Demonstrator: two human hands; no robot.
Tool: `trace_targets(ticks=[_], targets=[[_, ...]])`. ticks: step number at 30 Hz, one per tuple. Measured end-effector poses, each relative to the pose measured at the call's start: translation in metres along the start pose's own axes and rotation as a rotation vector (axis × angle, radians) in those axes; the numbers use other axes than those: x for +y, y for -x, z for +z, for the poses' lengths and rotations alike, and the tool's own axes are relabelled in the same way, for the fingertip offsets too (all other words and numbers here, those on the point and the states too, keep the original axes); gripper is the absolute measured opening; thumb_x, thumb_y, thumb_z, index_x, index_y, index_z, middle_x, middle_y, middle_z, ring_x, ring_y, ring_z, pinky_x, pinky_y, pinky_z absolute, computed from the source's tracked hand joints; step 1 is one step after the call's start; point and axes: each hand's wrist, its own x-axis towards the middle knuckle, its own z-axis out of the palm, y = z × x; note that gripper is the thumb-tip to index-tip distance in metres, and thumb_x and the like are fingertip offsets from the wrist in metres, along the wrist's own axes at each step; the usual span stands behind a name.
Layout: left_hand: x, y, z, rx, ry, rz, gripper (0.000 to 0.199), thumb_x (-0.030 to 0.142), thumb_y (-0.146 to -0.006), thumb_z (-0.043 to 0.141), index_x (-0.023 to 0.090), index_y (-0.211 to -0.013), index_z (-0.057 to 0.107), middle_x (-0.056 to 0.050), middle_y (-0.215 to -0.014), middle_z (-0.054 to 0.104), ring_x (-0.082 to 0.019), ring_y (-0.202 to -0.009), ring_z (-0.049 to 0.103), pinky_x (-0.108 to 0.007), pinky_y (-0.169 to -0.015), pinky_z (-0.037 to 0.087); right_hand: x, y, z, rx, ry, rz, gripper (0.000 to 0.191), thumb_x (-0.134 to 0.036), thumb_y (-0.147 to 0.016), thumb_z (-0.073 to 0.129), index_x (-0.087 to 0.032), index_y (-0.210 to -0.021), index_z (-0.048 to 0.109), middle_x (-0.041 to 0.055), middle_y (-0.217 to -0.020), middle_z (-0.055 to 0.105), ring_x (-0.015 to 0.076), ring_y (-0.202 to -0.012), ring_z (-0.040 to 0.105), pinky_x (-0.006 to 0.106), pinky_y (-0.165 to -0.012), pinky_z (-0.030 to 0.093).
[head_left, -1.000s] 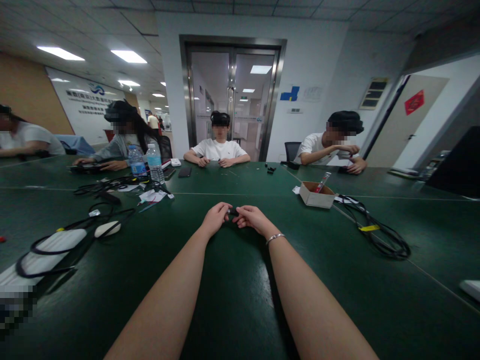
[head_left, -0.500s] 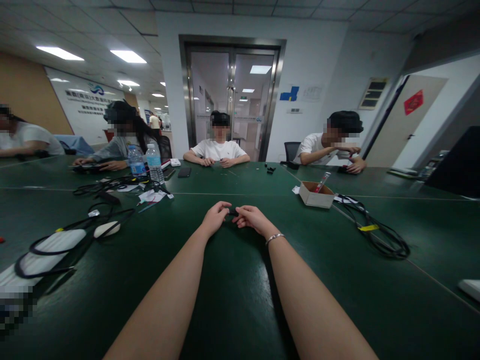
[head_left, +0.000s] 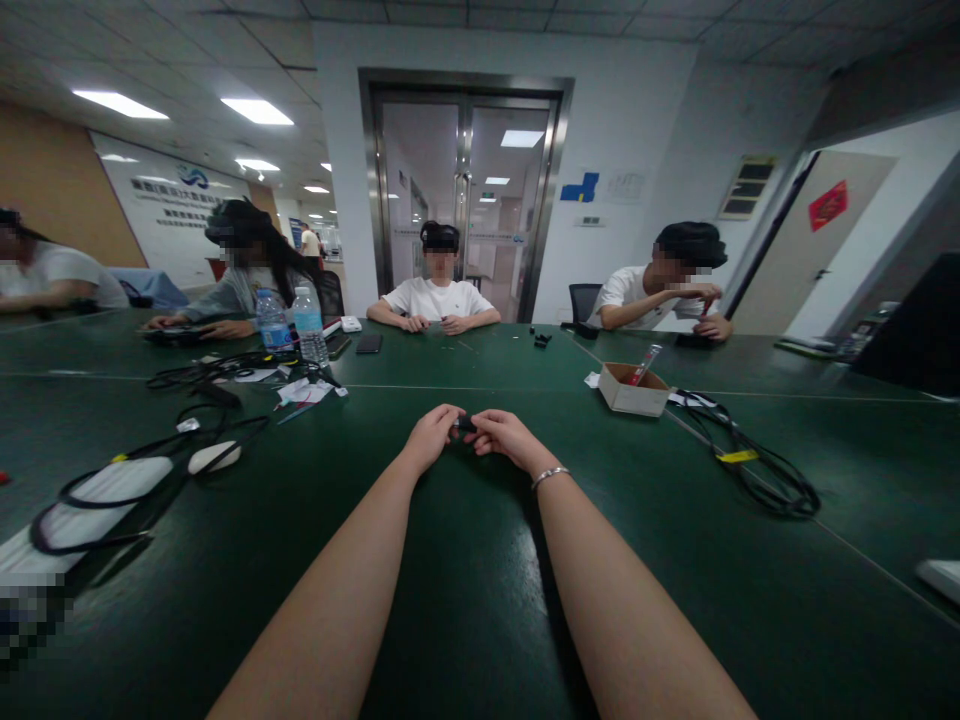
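1. Hardly anything has shifted since the earlier frames: both hands sit in the same spot on the table, fingertips together, and only the person at the far right has moved a hand slightly.
2. Both the left hand and the right hand are curled narrow, pinching a small black object between their fingertips, low over the green table.
3. Open tabletop lies all round the hands; the nearest clutter is well apart on either side.
4. To the left lie a white mouse, black cables and two water bottles; to the right stand a small cardboard box and a coiled black cable.
5. A silver bracelet circles the right wrist.
6. Four people sit along the far edge of the table, in front of a glass double door, under ceiling lights.
7. What the black object is cannot be made out: fingers cover most of it and it is very small.
8. Lower left of the view is blurred out, and a white item at the right edge is cut off.
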Motion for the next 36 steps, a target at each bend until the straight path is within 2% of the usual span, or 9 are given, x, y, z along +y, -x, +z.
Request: trace_targets(ticks=[3, 8, 12, 14, 17, 24, 27, 32, 36], targets=[[-0.001, 0.0, 0.0, 0.022, 0.001, -0.021, 0.029, 0.025, -0.077, 0.049, 0.018, -0.102, 0.062, 0.0, -0.072, 0.057, -0.01, -0.057, 0.048, -0.021, -0.053, 0.037, 0.0, 0.0, 0.0, -0.006, -0.001, 0.003, 0.006, -0.013, -0.093, 0.053, -0.01, -0.089, 0.056, 0.0103, -0.071, 0.068, 0.0091, -0.047, 0.061, 0.017, -0.048, 0.054], [-0.001, 0.0, 0.001, -0.001, -0.01, 0.035, 0.03, 0.036, -0.083, 0.044, 0.016, -0.098, 0.063, -0.001, -0.066, 0.054, -0.012, -0.058, 0.049, -0.022, -0.053, 0.038, -0.001, 0.001, 0.001, 0.004, 0.003, -0.001, 0.005, -0.012, -0.092, 0.053, -0.01, -0.089, 0.056, 0.0095, -0.071, 0.068, 0.0088, -0.047, 0.061, 0.016, -0.048, 0.054], [0.0, 0.001, 0.0, 0.014, -0.002, 0.0, 0.028, 0.029, -0.079, 0.049, 0.018, -0.101, 0.062, -0.001, -0.075, 0.058, -0.01, -0.058, 0.049, -0.021, -0.054, 0.038, 0.0, 0.0, 0.0, -0.007, -0.011, -0.008, 0.004, -0.012, -0.092, 0.054, -0.01, -0.09, 0.056, 0.0091, -0.072, 0.068, 0.0089, -0.048, 0.061, 0.017, -0.049, 0.055], [0.0, 0.0, 0.0, 0.007, -0.006, 0.004, 0.028, 0.029, -0.08, 0.049, 0.017, -0.101, 0.061, -0.001, -0.072, 0.058, -0.01, -0.057, 0.049, -0.021, -0.054, 0.038, 0.002, 0.0, -0.001, -0.01, -0.013, -0.012, 0.003, -0.013, -0.091, 0.055, -0.01, -0.089, 0.056, 0.0088, -0.072, 0.067, 0.0089, -0.048, 0.061, 0.017, -0.049, 0.055], [-0.003, -0.001, 0.0, -0.007, -0.031, 0.042, 0.032, 0.037, -0.084, 0.045, 0.014, -0.098, 0.062, 0.0, -0.063, 0.055, -0.011, -0.055, 0.049, -0.022, -0.054, 0.039, 0.004, -0.002, -0.002, -0.012, -0.018, -0.024, 0.004, -0.013, -0.089, 0.058, -0.011, -0.09, 0.056, 0.0076, -0.073, 0.067, 0.0088, -0.048, 0.061, 0.018, -0.049, 0.056], [-0.003, 0.0, -0.002, -0.009, -0.049, 0.034, 0.04, 0.047, -0.086, 0.041, 0.015, -0.097, 0.062, 0.001, -0.054, 0.053, -0.011, -0.05, 0.048, -0.022, -0.051, 0.036, 0.008, -0.002, -0.006, -0.089, -0.061, -0.115, 0.033, -0.004, -0.072, 0.072, -0.017, -0.098, 0.056, -0.0008, -0.076, 0.062, 0.0082, -0.053, 0.061, 0.018, -0.05, 0.056], [-0.002, 0.0, -0.002, -0.014, 0.037, 0.011, 0.042, 0.047, -0.086, 0.039, 0.015, -0.102, 0.06, 0.001, -0.055, 0.053, -0.011, -0.049, 0.048, -0.022, -0.05, 0.036, 0.009, -0.004, -0.007, -0.081, -0.057, -0.111, 0.035, -0.005, -0.07, 0.072, -0.017, -0.098, 0.055, -0.002, -0.073, 0.06, 0.0084, -0.053, 0.061, 0.019, -0.05, 0.055], [-0.005, -0.002, -0.001, 0.0, 0.056, 0.003, 0.032, 0.036, -0.083, 0.044, 0.016, -0.104, 0.059, 0.001, -0.062, 0.056, -0.01, -0.052, 0.049, -0.02, -0.05, 0.036, 0.01, -0.005, -0.007, -0.088, -0.05, -0.111, 0.032, -0.005, -0.073, 0.069, -0.016, -0.099, 0.054, -0.0033, -0.067, 0.059, 0.0077, -0.051, 0.059, 0.018, -0.051, 0.055], [-0.006, -0.001, -0.001, -0.025, 0.033, 0.041, 0.039, 0.045, -0.087, 0.04, 0.015, -0.101, 0.059, 0.001, -0.056, 0.053, -0.011, -0.051, 0.048, -0.021, -0.05, 0.036, 0.01, -0.005, -0.006, -0.083, -0.05, -0.107, 0.033, -0.006, -0.073, 0.069, -0.016, -0.1, 0.052, -0.0025, -0.066, 0.061, 0.0084, -0.051, 0.06, 0.019, -0.051, 0.054]])
